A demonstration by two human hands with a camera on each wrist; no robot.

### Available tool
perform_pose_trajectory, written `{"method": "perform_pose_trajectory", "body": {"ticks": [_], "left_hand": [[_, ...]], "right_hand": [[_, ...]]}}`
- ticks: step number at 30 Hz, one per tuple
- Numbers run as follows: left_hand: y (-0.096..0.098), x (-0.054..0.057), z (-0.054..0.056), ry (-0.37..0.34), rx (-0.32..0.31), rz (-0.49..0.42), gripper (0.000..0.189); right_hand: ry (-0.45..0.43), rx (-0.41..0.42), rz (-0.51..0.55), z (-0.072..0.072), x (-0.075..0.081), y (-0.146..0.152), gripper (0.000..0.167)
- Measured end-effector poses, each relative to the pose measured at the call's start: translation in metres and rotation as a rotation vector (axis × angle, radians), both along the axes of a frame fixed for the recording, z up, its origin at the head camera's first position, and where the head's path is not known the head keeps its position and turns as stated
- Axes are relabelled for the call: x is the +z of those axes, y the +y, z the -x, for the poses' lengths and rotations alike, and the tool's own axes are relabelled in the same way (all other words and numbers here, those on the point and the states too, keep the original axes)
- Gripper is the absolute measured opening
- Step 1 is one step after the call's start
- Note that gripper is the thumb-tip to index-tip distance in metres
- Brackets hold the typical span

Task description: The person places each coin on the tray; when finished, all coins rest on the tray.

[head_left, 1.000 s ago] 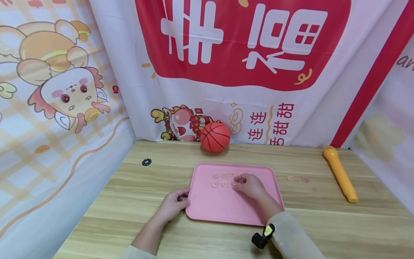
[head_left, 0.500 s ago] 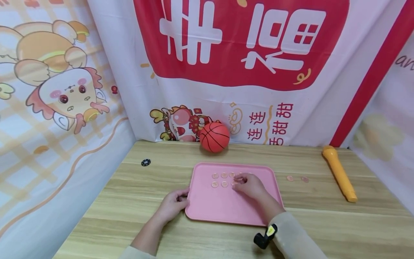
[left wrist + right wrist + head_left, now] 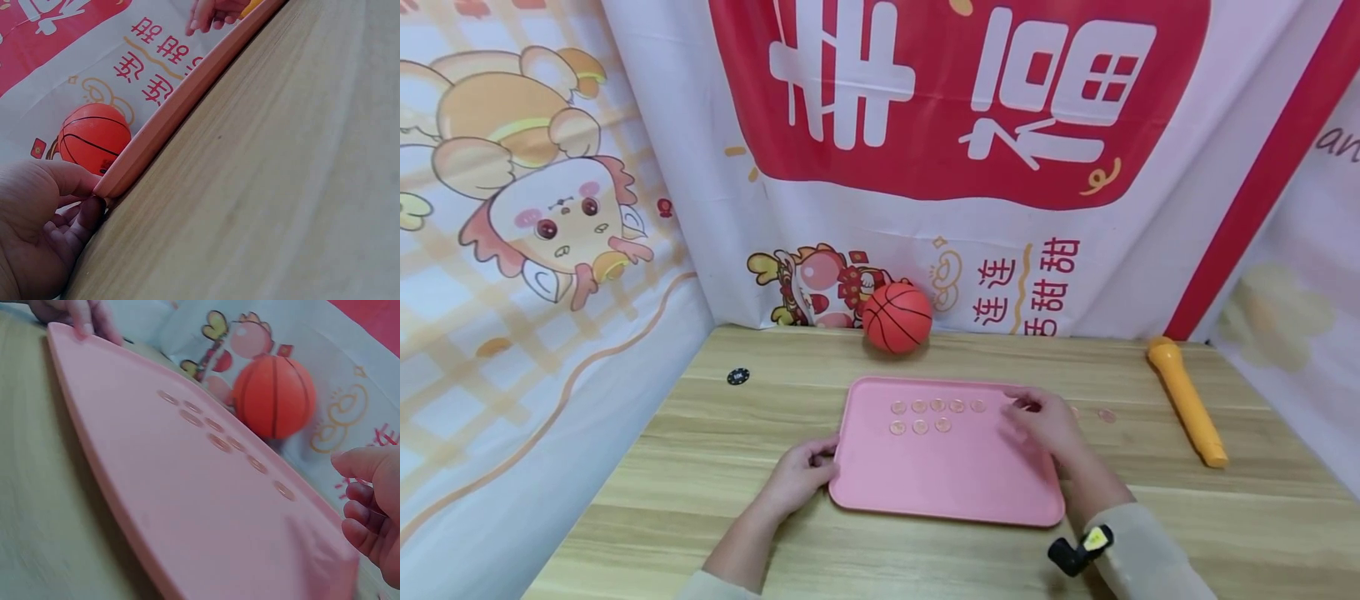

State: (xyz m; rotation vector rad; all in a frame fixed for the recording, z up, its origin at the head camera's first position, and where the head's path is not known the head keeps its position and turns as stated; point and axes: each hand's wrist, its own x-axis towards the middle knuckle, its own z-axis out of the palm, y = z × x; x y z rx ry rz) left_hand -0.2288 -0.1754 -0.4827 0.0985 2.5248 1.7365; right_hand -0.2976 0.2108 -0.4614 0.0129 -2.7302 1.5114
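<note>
A pink tray [image 3: 925, 483] lies on the wooden table in the head view. My left hand [image 3: 797, 479] grips its left rim, and in the left wrist view that hand [image 3: 37, 219] pinches the edge between thumb and fingers. Small copper-coloured coins [image 3: 942, 425] lie flat on the tray in two rows: several at the back, three in front. Over the tray's right rim hovers my right hand [image 3: 1048, 425]; in the right wrist view this hand [image 3: 378, 506] has loosely bent fingers with nothing between them. Right of the tray lie two more coins [image 3: 1107, 415], one partly hidden by the right hand.
A red toy basketball [image 3: 897, 317] sits behind the tray against the printed cloth [image 3: 842, 208]. An orange toy microphone [image 3: 1187, 404] lies at the right, and a black poker chip [image 3: 738, 377] at the back left of the wooden table [image 3: 685, 450].
My right hand has left the front row's third coin and moved right, to the tray's right rim, uncovering the coins it had hidden. The left hand keeps its place on the tray.
</note>
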Motion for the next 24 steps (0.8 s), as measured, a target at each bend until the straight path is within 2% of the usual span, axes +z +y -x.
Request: {"method": "perform_pose_trajectory", "body": {"ticks": [9, 13, 18, 24], "left_hand": [[0.0, -0.001, 0.001, 0.0, 0.007, 0.003, 0.05], [0.001, -0.001, 0.001, -0.006, 0.0, 0.002, 0.05], [0.001, -0.002, 0.001, -0.005, 0.0, 0.003, 0.05], [0.0, -0.003, 0.002, -0.005, 0.012, 0.01, 0.049]], "right_hand": [[0.063, -0.053, -0.054, -0.003, 0.003, 0.059, 0.045], [0.037, -0.087, -0.053, -0.006, 0.002, 0.081, 0.052], [-0.045, -0.146, -0.075, -0.007, -0.003, 0.105, 0.061], [-0.05, -0.155, -0.152, -0.007, -0.009, 0.123, 0.062]]}}
